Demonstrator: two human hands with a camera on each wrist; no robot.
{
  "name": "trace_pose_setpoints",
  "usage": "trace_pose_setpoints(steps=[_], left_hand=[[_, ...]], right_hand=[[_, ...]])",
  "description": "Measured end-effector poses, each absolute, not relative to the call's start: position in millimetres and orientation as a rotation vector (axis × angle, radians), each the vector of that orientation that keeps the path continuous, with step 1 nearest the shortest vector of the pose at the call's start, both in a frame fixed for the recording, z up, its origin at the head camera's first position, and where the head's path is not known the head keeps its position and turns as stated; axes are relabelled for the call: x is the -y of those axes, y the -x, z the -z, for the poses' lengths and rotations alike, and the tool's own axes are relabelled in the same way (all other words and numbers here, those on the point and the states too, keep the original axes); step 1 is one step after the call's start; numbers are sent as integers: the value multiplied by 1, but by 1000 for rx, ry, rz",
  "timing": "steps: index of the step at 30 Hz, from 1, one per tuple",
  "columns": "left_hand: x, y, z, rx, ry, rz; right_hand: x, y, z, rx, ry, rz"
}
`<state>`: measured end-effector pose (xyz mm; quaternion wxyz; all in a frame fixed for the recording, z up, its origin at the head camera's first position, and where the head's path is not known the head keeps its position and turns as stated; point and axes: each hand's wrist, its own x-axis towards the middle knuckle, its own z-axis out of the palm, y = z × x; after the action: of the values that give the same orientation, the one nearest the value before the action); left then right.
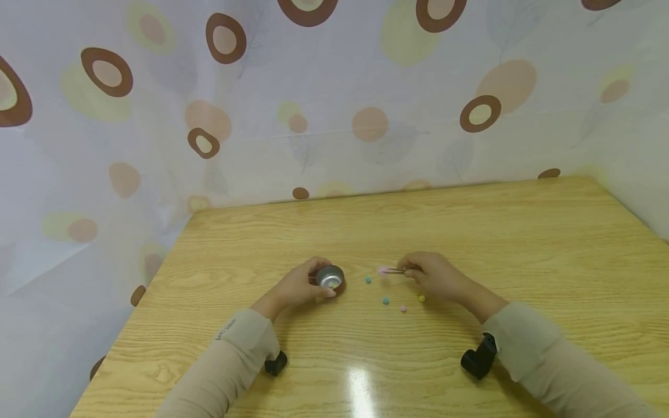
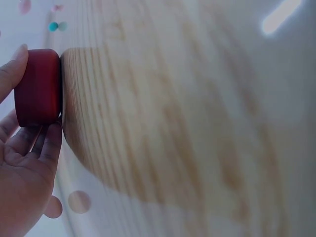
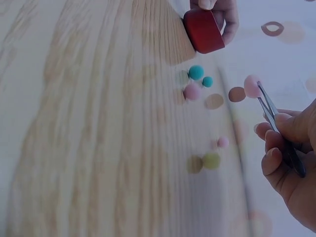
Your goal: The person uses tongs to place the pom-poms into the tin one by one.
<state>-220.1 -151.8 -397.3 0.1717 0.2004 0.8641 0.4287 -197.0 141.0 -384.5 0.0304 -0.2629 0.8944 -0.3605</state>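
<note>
My left hand (image 1: 300,284) grips a small bowl (image 1: 337,271), metallic inside and red outside, with thumb and fingers around its side. A small yellowish ball (image 1: 331,285) shows inside it. In the left wrist view the bowl's red wall (image 2: 38,89) stands on the wooden table. My right hand (image 1: 436,276) holds tweezers (image 3: 276,121) between thumb and fingers. At their tips a pink ball (image 3: 252,86) is pinched, raised off the table. On the tabletop lie teal balls (image 3: 196,72), pink balls (image 3: 192,91) and a yellow ball (image 3: 211,160), between the bowl and my right hand or just below it.
The wood-grain table (image 1: 251,232) reaches back to a patterned cloth (image 1: 334,116) hanging behind and at the sides. Black wrist devices (image 1: 478,360) sit at both sleeves. A light reflection shines near the table's front.
</note>
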Motion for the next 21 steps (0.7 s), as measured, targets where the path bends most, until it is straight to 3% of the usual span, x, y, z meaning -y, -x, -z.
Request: trace_pose_setpoints(steps=[21], left_hand=[[153, 221, 399, -2436, -568, -1221]], right_hand=[[-108, 201, 382, -2688, 912, 1233]])
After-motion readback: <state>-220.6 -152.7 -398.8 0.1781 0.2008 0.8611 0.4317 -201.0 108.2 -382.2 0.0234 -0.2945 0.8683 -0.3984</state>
